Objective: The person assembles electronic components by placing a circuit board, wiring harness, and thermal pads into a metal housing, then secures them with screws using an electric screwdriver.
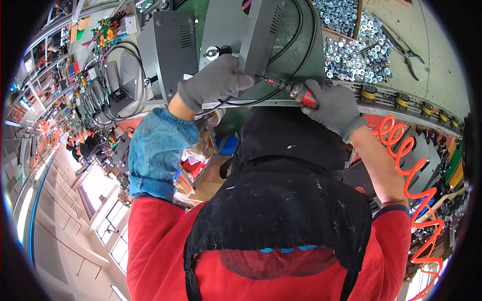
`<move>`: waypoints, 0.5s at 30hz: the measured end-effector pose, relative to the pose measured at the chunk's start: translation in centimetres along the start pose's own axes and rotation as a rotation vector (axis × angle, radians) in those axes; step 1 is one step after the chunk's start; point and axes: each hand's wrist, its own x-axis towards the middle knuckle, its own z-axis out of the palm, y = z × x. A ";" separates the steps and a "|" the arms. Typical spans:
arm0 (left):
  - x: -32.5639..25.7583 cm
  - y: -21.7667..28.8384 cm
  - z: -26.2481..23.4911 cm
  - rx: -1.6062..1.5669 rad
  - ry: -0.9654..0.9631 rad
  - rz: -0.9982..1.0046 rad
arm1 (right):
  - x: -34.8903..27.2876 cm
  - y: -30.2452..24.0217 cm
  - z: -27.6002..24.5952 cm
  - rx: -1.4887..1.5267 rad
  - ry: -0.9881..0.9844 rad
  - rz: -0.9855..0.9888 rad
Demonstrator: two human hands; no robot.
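Observation:
My left hand (215, 80), in a grey glove with a blue sleeve cover, presses on the near corner of a grey metal case (251, 35) that stands on the green bench. My right hand (335, 108), also gloved, grips a powered screwdriver (293, 90) with a red and black body. Its tip points left at the lower edge of the grey case, close to my left fingers. Black cables (296, 40) loop from the case across the bench.
A second grey case (170, 47) stands to the left. Trays of several silver nuts and washers (351, 55) lie at the right, with pliers (409, 55) beside them. An orange coiled air hose (416, 180) hangs at the right. Circuit boards and wires crowd the far left.

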 end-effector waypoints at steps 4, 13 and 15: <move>-0.1 -0.4 0.0 0.071 0.022 0.164 | 0.1 -0.1 0.3 -0.021 0.022 -0.014; -0.3 2.2 -0.2 0.019 0.022 -0.140 | 0.2 0.3 0.5 -0.051 0.109 -0.039; -0.3 3.0 -0.3 -0.028 0.018 -0.181 | 0.3 0.2 0.4 -0.058 0.088 -0.038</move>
